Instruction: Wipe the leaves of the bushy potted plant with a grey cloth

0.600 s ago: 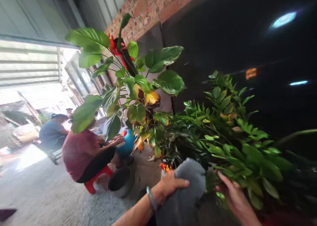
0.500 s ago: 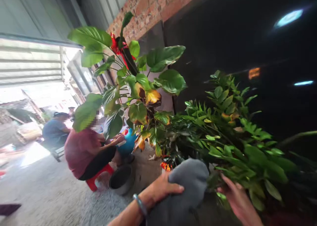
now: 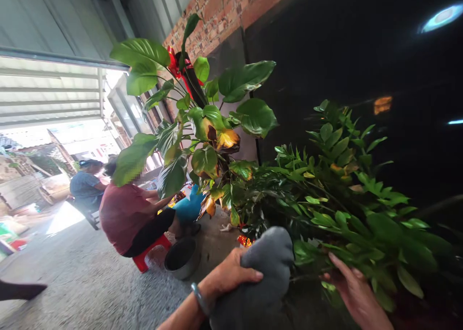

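Panelling [image 3: 307,69], black and glossy, takes up most of the right side, with two white glints and an orange patch reflected in it. Rough grey floor [image 3: 72,281] spreads across the lower left, and a strip of brickwork [image 3: 224,19] runs along the panelling's top edge. A dense leafy bush [image 3: 336,216] stands against the dark surface, mostly deep green, with a few yellowing leaves. Left of it rises a tall broad-leaved plant [image 3: 213,117]; several of its lower leaves are yellow with brown edges.

Behind that plant, a person in a dull red top [image 3: 126,214] sits low, partly covered by a big leaf. Farther back sits another person in blue [image 3: 85,183]. The nearer one's red stool [image 3: 161,244] shows beside a dark bucket [image 3: 186,271] on the floor.

In the foreground, grey cloth [image 3: 271,260] hangs in soft folds just in front of the bush, between the wearer's two hands, which are apart. The left hand [image 3: 231,274] grips its left edge, thumb across the front. The right hand [image 3: 349,281] is among the bush's lowest leaves, fingers bent; whether they close on a stem cannot be told.

A red ribbon [image 3: 173,62] is tied near the tall plant's top, and a pale bangle [image 3: 200,298] circles the left wrist.
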A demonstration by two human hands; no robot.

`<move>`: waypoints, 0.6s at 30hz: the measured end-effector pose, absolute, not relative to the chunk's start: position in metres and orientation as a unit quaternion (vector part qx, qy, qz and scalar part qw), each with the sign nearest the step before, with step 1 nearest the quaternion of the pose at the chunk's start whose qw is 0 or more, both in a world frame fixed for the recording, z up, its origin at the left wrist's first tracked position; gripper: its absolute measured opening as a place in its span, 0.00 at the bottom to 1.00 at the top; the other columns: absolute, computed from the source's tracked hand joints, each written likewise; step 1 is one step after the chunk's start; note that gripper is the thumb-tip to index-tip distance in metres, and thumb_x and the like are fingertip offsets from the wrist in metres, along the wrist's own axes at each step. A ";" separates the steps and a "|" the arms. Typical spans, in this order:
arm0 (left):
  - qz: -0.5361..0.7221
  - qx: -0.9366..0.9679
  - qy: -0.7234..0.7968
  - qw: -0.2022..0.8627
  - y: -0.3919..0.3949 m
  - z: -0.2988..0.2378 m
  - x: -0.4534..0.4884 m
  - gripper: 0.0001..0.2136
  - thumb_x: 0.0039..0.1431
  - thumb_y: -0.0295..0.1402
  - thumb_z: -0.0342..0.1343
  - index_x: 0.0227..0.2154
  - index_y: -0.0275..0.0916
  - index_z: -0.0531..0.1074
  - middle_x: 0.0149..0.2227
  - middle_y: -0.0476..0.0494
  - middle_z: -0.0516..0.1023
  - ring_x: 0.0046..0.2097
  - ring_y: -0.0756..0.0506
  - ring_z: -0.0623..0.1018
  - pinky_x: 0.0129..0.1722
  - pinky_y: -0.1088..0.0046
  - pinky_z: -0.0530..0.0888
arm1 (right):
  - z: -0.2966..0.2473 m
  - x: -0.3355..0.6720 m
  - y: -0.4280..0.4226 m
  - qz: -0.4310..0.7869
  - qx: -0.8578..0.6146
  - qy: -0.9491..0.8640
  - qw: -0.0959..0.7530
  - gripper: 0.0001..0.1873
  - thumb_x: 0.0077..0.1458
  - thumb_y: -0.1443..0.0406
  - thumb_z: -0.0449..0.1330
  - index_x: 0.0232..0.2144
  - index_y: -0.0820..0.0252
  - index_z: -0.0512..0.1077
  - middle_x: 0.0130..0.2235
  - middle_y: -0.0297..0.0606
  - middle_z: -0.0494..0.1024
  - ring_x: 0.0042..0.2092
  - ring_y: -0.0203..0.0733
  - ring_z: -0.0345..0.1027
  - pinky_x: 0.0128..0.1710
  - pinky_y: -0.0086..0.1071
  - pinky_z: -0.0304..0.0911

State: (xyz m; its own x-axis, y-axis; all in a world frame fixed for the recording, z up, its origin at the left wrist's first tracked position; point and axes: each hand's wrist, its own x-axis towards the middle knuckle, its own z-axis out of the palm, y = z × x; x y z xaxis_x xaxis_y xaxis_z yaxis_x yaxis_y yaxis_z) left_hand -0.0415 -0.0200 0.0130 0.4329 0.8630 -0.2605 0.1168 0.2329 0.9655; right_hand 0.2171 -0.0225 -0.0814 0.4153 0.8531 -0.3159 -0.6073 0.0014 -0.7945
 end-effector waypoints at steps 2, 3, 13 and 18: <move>0.360 0.524 0.424 0.645 -0.013 0.036 -0.047 0.21 0.36 0.39 0.73 0.36 0.35 0.81 0.29 0.43 0.83 0.30 0.45 0.79 0.32 0.73 0.73 | -0.080 0.219 -0.023 0.521 -0.472 -0.128 0.700 0.12 0.22 0.60 0.73 0.17 0.51 0.78 0.24 0.35 0.81 0.21 0.42 0.69 0.17 0.34 0.68; 0.402 0.508 0.416 0.638 -0.005 0.046 -0.046 0.21 0.36 0.39 0.73 0.36 0.35 0.81 0.29 0.44 0.83 0.28 0.46 0.78 0.30 0.73 0.73 | -0.079 0.219 -0.023 0.518 -0.474 -0.127 0.700 0.11 0.22 0.60 0.72 0.17 0.50 0.78 0.24 0.35 0.81 0.21 0.43 0.70 0.17 0.34 0.68; 0.331 0.503 0.457 0.654 -0.010 -0.010 -0.032 0.19 0.31 0.36 0.74 0.30 0.35 0.82 0.28 0.45 0.83 0.31 0.44 0.79 0.34 0.72 0.74 | -0.109 0.221 -0.014 0.491 -0.484 -0.165 0.705 0.12 0.30 0.57 0.71 0.22 0.51 0.79 0.31 0.37 0.83 0.30 0.51 0.75 0.21 0.38 0.71; 0.458 0.432 0.430 0.648 -0.008 0.040 -0.068 0.21 0.34 0.36 0.74 0.35 0.33 0.80 0.28 0.43 0.83 0.26 0.45 0.80 0.28 0.73 0.75 | -0.124 0.226 -0.009 0.468 -0.510 -0.213 0.690 0.09 0.38 0.54 0.68 0.24 0.47 0.78 0.36 0.40 0.84 0.33 0.53 0.77 0.23 0.40 0.72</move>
State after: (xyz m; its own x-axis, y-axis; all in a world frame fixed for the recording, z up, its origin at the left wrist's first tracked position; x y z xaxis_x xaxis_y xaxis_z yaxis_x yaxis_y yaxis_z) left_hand -0.0680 -0.0079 0.0395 0.2117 0.9640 -0.1609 -0.2222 0.2078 0.9526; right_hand 0.2264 -0.0087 -0.1243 0.4702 0.8633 -0.1833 -0.4287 0.0418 -0.9025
